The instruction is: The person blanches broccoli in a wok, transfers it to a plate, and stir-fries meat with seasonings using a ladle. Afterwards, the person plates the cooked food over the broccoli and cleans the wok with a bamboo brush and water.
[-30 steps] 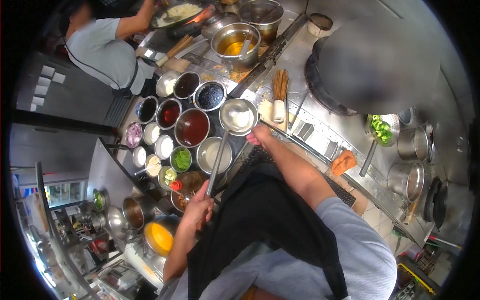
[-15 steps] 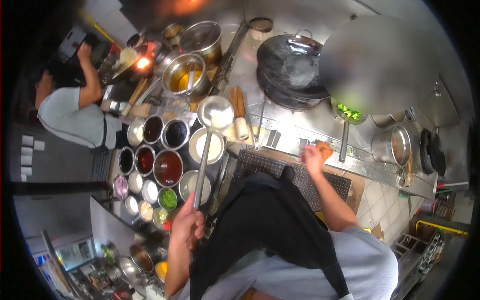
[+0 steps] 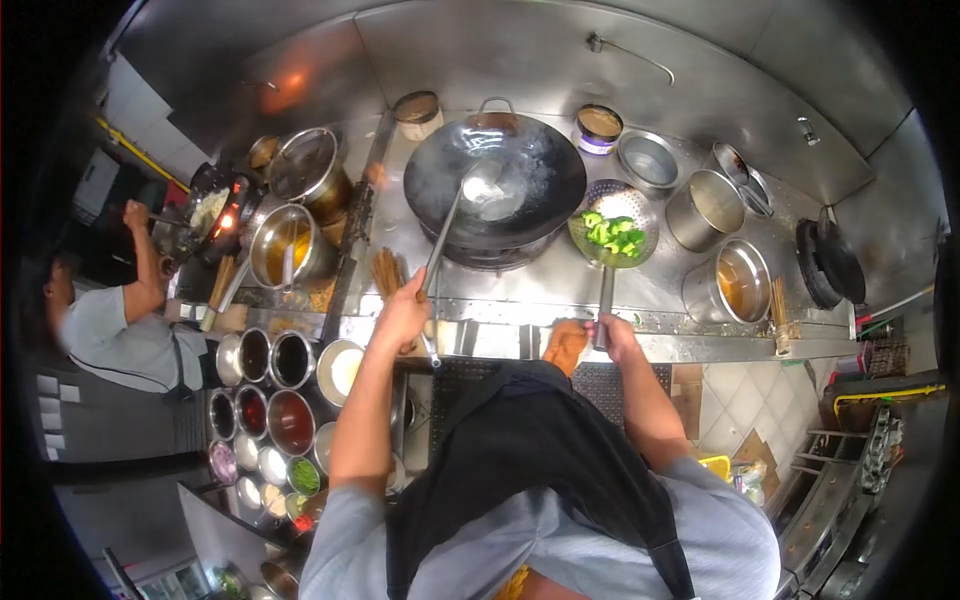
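My left hand [image 3: 402, 315] is closed around the long handle of a steel ladle [image 3: 447, 225]. The ladle's bowl is inside a large dark wok [image 3: 430, 190], which steams and has a shiny wet patch at its bottom. My right hand [image 3: 622, 338] is closed on an orange-brown cloth [image 3: 567, 342], at the end of a strainer's handle. Whether it also grips that handle, I cannot tell. The perforated strainer [image 3: 643, 213], right of the wok, holds bright green vegetable pieces [image 3: 612, 235].
Steel pots [image 3: 705, 210] stand right of the strainer, and a bamboo brush [image 3: 386, 272] is by my left hand. Pans of sauces [image 3: 291, 422] fill the left side. At far left a co-worker [image 3: 135, 325] holds a pan near a flame [image 3: 228, 215].
The view has swung toward the stove. My left hand has carried the ladle from over the sauce pans into the wok. My right hand, with the cloth, has come to the strainer's handle.
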Demonstrator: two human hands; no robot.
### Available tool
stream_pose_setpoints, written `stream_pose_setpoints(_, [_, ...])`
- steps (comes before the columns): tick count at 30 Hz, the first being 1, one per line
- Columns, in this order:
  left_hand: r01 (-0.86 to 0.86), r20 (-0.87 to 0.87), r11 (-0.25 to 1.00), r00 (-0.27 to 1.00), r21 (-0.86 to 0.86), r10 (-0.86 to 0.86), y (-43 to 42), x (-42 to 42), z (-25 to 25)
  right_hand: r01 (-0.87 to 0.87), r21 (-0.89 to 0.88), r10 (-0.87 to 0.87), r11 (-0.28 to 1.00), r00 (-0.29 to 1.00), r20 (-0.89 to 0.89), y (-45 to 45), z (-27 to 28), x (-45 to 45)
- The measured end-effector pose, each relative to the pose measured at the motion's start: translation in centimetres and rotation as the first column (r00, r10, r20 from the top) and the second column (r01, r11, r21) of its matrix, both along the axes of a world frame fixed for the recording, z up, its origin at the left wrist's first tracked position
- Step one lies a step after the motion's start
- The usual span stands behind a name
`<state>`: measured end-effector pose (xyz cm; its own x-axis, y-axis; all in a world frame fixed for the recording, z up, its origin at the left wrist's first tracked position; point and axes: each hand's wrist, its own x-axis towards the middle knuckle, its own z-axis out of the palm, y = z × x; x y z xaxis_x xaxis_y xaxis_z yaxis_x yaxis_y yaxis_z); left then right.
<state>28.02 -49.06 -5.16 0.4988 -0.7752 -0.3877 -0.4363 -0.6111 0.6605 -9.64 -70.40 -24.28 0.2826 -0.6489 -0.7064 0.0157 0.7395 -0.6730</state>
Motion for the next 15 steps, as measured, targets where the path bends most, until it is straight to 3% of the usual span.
stream_pose_setpoints(1, [-0.001, -0.007, 1.0, 1.0, 0.005, 0.001, -1.0, -0.2, -1.8, -0.012, 0.075, 0.008, 0.997, 0.998, 0.063, 0.1, 1.5, 0.4])
stream_pose_setpoints(3, [0.119, 0.471, 0.992, 0.874, 0.029, -0.119, -2.9, -0.1, -5.0, 0.002, 0.03, -0.004, 1.0, 0.997, 0.083, 0.1, 3.0, 0.1])
stream_pose_setpoints(5, [0.078, 0.413, 0.99, 0.903, 0.114, -0.119, -3.3, -1.6, -3.1, 0.019, -0.02, -0.017, 1.0, 0.994, 0.11, 0.2, 4.2, -0.1])
stream_pose_setpoints(7, [0.07, 0.175, 0.997, 0.982, -0.019, -0.065, -2.6, -1.5, -2.8, 0.07, -0.091, -0.068, 0.993, 0.997, 0.027, 1.7, 5.3, -0.9])
stream_pose_setpoints(9, [0.096, 0.151, 0.993, 0.985, -0.068, -0.085, -2.7, -0.4, -2.8, 0.061, -0.124, -0.061, 0.99, 0.998, 0.006, 2.9, 6.8, -1.9])
stream_pose_setpoints(11, [0.058, 0.177, 0.98, 0.98, 0.19, -0.092, -3.9, -0.4, -0.7, 0.132, -0.21, -0.141, 0.969, 0.99, -0.03, 3.9, 8.7, -2.2])
stream_pose_setpoints(12, [0.097, 0.309, 0.979, 0.939, 0.177, -0.149, -3.6, -0.5, -1.9, 0.094, -0.229, -0.116, 0.969, 0.99, -0.082, 4.2, 10.0, -2.2])
stream_pose_setpoints(13, [0.088, 0.29, 0.98, 0.947, 0.181, -0.139, -3.2, -0.9, -1.0, 0.112, -0.235, -0.134, 0.966, 0.988, -0.081, 4.4, 11.2, -2.0])
stream_pose_setpoints(15, [0.121, 0.14, 0.992, 0.982, 0.019, -0.122, -1.8, 1.1, -2.5, 0.084, -0.356, -0.136, 0.931, 0.983, -0.124, 4.6, 12.9, -1.4])
